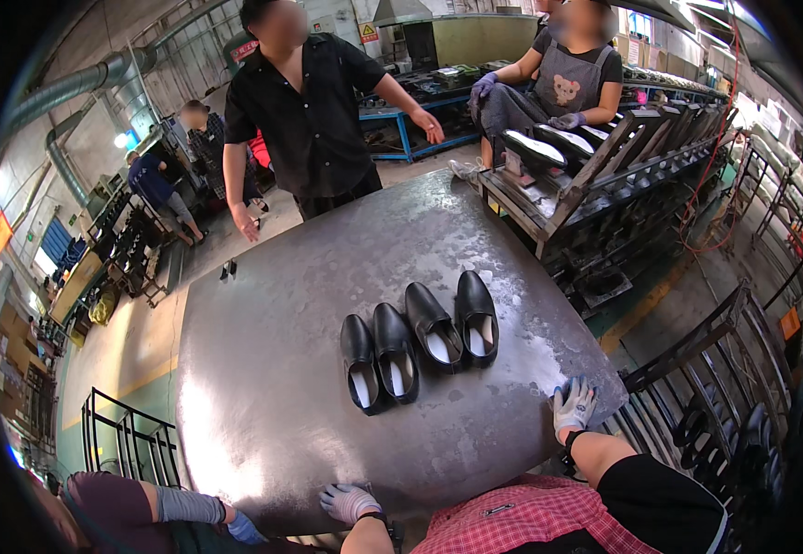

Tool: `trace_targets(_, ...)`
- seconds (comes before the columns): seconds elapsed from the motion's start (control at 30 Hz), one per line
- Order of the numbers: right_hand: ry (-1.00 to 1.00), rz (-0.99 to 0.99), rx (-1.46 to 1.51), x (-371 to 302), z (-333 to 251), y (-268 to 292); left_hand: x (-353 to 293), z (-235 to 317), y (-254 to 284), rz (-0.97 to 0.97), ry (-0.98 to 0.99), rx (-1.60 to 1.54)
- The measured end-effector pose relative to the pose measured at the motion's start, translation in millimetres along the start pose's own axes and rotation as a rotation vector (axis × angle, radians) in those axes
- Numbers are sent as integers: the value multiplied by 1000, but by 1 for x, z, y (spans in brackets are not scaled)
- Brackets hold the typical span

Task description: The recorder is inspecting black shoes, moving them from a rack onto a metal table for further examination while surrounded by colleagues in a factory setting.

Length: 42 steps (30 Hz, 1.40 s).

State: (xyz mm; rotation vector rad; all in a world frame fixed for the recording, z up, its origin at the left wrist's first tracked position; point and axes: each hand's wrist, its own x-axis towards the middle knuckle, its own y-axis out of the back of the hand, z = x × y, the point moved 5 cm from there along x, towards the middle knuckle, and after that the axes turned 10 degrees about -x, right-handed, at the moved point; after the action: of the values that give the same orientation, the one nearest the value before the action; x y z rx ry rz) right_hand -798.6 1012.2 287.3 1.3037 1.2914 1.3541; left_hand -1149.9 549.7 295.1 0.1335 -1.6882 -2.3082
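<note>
My left hand (pixel 348 503), in a pale striped work glove, lies flat on the near edge of a dark metal table (pixel 272 369). At the table's right corner, my right hand (pixel 575 404) rests in a similar glove with its fingers spread. Neither hand holds anything. Two pairs of black slip-on shoes with pale insoles stand side by side mid-table, apart from both hands. The left pair includes a shoe (pixel 357 343); the right pair has its outer shoe (pixel 476 300) closest to the right side. All their toes point away from me.
Across the table stands a person in a black shirt (pixel 304 111). Another in an apron (pixel 567 88) sits by a rack of shoes (pixel 595 180). A blue-gloved hand (pixel 245 528) is at lower left. Metal racks (pixel 697 342) stand at right; another black rack (pixel 129 429) stands left.
</note>
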Motion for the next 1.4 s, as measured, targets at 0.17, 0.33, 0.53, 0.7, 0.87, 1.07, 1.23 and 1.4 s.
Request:
trace_targets(0.17,27,-26,-14,0,-3,4,0,0,-1,-9,14,3)
trace_targets(0.33,1,-12,-5,0,-2,1,0,-1,-3,54,-15,14)
trace_targets(0.53,-12,4,-30,1,-1,-1,-1,-2,-4,89,-26,17)
trace_targets(0.7,-18,-15,-8,-1,-2,1,1,-8,-10,98,-25,21)
trace_targets(0.87,5,-52,-34,0,-3,6,2,-3,-5,106,-59,-18)
trace_targets(1.07,2,-56,-7,0,-3,9,-8,6,8,-53,-22,21)
trace_targets(1.23,8,-31,-6,-1,-2,7,-3,3,6,114,-79,-4)
trace_targets(1.4,-14,-32,-29,-1,-1,-2,-1,-4,-3,36,-35,-28)
